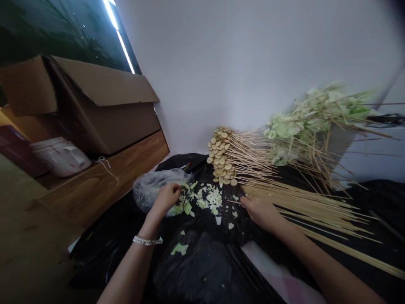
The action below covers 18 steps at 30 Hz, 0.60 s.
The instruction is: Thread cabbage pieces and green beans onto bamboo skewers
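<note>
L hand: fingers curled on pale green leaf bits | R hand: fingers pinch thin tan wood stick | risk: slip, tip jabs L hand

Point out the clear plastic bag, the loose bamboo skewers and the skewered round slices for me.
Clear plastic bag (151,189), head view, on its bulging middle.
Loose bamboo skewers (303,202), head view, on the shafts mid-bundle.
Skewered round slices (221,158), head view, on the middle of the stack.
</note>
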Motion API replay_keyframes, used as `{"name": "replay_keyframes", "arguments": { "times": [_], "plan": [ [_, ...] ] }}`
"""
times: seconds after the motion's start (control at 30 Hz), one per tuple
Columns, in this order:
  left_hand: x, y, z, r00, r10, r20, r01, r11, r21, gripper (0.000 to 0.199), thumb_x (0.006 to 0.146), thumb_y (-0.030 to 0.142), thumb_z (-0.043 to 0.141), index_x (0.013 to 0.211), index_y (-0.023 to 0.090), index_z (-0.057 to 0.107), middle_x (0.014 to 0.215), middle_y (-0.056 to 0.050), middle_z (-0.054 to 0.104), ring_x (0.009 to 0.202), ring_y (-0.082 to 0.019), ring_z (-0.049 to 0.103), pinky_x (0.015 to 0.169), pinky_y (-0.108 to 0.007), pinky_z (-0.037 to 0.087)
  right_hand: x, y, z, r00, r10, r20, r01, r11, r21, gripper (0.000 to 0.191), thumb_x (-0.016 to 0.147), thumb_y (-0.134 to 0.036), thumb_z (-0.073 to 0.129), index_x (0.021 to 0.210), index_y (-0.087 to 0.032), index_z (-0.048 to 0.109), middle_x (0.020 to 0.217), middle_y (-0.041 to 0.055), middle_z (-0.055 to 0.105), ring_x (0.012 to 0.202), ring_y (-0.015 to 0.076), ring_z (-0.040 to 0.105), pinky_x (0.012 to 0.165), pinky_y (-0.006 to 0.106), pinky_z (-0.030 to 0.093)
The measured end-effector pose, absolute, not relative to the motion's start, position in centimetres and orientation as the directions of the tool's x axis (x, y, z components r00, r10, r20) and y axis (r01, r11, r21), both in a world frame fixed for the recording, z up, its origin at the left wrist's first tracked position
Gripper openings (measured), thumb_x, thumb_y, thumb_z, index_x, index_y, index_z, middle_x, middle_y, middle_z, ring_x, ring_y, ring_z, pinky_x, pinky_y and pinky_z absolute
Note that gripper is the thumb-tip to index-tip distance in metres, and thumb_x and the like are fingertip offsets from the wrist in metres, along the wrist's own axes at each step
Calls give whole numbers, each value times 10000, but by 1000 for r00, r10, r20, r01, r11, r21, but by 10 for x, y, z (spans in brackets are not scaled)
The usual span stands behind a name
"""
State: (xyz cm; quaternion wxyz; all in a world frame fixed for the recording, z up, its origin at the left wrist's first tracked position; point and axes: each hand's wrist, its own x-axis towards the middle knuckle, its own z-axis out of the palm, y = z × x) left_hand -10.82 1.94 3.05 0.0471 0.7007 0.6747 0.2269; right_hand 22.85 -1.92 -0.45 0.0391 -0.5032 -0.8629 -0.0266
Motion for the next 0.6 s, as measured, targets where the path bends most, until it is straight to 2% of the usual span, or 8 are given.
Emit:
{"name": "replay_keyframes", "arguments": {
  "times": [0.13,0.37,0.5,0.6],
  "plan": [
    [-124,19,40,-19,965,261,947,-67,314,258,769,212,491,823,184,741,885,-116,741,823,-271,662,727,-314,440,229,-18,-6,-495,863,102,868,496,16,232,918,-152,372,972,-167,598,924,98,688,806,232,650,620,297,383],
    [-126,-8,51,5,999,46,998,-7,63,250,798,329,517,907,218,712,942,-120,723,867,-292,655,676,-320,432,230,-18,-7,-487,870,76,873,487,20,240,884,-116,392,976,-165,607,919,112,693,807,219,653,630,287,379],
    [-113,-21,49,2,998,-66,997,-7,-74,328,829,434,503,959,211,705,962,-146,712,907,-330,649,687,-357,457,230,-19,-7,-485,871,76,874,485,18,232,892,-130,398,980,-167,609,911,102,692,807,218,654,629,282,374],
    [-103,-25,42,31,994,-102,994,-41,-102,349,843,432,503,1024,199,690,1029,-161,696,967,-349,633,734,-397,469,229,-20,-7,-488,868,93,873,488,31,232,899,-132,392,973,-167,609,901,96,689,806,220,656,620,284,369]
  ]
}}
